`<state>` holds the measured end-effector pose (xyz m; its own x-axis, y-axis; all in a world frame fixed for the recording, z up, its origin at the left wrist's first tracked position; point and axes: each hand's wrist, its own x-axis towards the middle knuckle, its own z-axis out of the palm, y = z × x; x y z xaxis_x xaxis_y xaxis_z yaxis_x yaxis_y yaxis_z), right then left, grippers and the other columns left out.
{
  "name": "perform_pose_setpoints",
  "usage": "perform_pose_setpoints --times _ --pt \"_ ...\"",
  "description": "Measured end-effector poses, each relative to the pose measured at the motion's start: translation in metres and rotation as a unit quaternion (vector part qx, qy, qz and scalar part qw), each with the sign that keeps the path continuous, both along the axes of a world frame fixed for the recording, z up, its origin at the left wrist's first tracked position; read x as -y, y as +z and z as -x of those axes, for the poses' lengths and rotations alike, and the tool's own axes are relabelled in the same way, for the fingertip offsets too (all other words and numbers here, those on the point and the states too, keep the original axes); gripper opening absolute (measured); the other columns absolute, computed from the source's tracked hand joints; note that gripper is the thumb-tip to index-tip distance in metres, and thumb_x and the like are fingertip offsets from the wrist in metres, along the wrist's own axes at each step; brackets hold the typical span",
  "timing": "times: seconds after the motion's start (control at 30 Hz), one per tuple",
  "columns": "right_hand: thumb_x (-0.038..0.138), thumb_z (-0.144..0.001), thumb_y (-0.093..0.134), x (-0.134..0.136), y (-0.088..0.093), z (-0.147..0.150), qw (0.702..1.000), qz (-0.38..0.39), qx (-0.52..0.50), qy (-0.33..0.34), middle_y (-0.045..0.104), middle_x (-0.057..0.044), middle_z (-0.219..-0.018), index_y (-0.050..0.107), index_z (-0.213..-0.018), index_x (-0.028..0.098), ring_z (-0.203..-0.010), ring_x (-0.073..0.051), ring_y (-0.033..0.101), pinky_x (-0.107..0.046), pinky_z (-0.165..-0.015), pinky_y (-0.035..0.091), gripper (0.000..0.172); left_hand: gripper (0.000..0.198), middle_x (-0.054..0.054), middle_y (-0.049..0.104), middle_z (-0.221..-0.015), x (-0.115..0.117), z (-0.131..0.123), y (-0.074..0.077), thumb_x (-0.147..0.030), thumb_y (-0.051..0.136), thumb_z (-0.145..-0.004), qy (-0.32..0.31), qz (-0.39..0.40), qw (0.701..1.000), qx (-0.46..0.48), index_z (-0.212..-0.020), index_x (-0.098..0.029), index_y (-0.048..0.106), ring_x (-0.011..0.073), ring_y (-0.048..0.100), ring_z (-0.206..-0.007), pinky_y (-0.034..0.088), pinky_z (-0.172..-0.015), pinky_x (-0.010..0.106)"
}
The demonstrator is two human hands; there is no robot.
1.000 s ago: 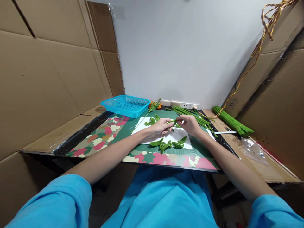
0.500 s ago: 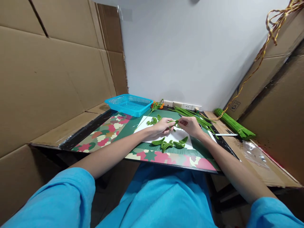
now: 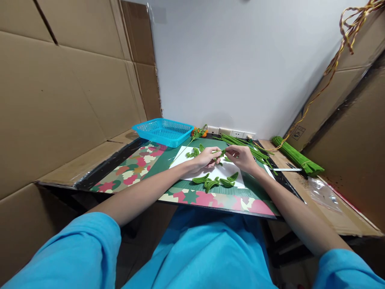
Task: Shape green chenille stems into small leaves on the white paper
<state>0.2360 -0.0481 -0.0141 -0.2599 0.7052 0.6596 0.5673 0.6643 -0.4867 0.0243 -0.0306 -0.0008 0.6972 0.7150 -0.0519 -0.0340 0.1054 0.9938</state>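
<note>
Between my two hands is a green pipe-cleaner piece (image 3: 223, 153), small and partly covered by fingers. My left hand (image 3: 208, 157) is closed around its left part. The fingertips of my right hand (image 3: 240, 155) pinch its other end. Beneath them lies a white sheet (image 3: 185, 168), with several bent green pipe-cleaner leaves (image 3: 211, 184) along its near side. More small green leaves (image 3: 194, 153) rest past my left hand. Several long green pipe cleaners (image 3: 240, 142) lie loose behind my right hand.
A blue plastic basket (image 3: 164, 140) stands at the back left, beside orange flowers on a green stem (image 3: 200, 132). At right are a thick bundle of green pipe cleaners (image 3: 296, 156), a clear plastic bag (image 3: 325, 194) and a hanging twisted cord (image 3: 331, 66). Cardboard walls (image 3: 75, 88) enclose the sides.
My right hand has shifted slightly and its fingers sit a little differently on the green piece. My left hand stays nearly in place.
</note>
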Motion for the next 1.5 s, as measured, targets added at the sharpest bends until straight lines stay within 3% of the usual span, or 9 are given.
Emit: perform_pose_setpoints --times 0.27,0.63,0.97,1.3,1.5 --pt "0.036 -0.090 0.067 0.000 -0.001 -0.001 1.000 0.003 -0.013 -0.007 0.071 -0.005 -0.070 0.072 -0.080 0.016 -0.058 -0.014 0.061 -0.025 -0.056 0.048 0.023 0.029 -0.005 0.054 -0.067 -0.005 -0.003 0.001 -0.044 0.065 -0.089 0.016 -0.013 1.000 0.004 -0.102 -0.022 0.051 0.0016 0.033 -0.036 0.021 -0.035 0.014" --pt "0.031 -0.086 0.066 0.011 0.001 0.013 0.996 -0.028 0.006 -0.079 0.065 -0.002 -0.059 0.063 -0.066 0.018 -0.052 -0.012 0.055 -0.023 -0.053 0.039 0.024 0.035 -0.004 0.055 -0.069 -0.002 -0.002 0.001 -0.053 0.063 -0.088 0.018 0.008 1.000 -0.017 -0.089 -0.022 0.047 0.0013 0.034 -0.036 0.020 -0.034 0.015" --pt "0.029 -0.083 0.064 0.009 -0.003 0.014 0.990 -0.053 0.020 -0.128 0.064 -0.001 -0.059 0.061 -0.065 0.019 -0.053 -0.012 0.056 -0.023 -0.055 0.039 0.022 0.032 -0.008 0.047 -0.059 -0.003 -0.004 0.001 -0.048 0.064 -0.088 0.027 0.014 0.999 -0.025 -0.103 -0.024 0.050 0.0045 0.037 -0.036 0.022 -0.035 0.014" --pt "0.030 -0.089 0.062 0.013 0.000 0.012 0.998 -0.027 0.021 -0.053 0.066 -0.002 -0.064 0.064 -0.074 0.020 -0.055 -0.014 0.056 -0.025 -0.056 0.043 0.018 0.034 -0.007 0.047 -0.060 0.000 -0.008 0.002 -0.051 0.065 -0.089 0.064 -0.014 0.998 -0.018 -0.099 -0.021 0.054 0.0016 0.033 -0.035 0.020 -0.034 0.013" --pt "0.027 -0.088 0.062 0.014 0.001 0.011 0.999 -0.016 0.040 -0.021 0.066 -0.002 -0.067 0.066 -0.080 0.020 -0.060 -0.015 0.058 -0.025 -0.060 0.046 0.012 0.040 -0.007 0.049 -0.063 -0.001 -0.005 0.001 -0.055 0.066 -0.086 0.052 -0.012 0.999 -0.006 -0.102 -0.021 0.054 0.0010 0.034 -0.034 0.020 -0.034 0.013"
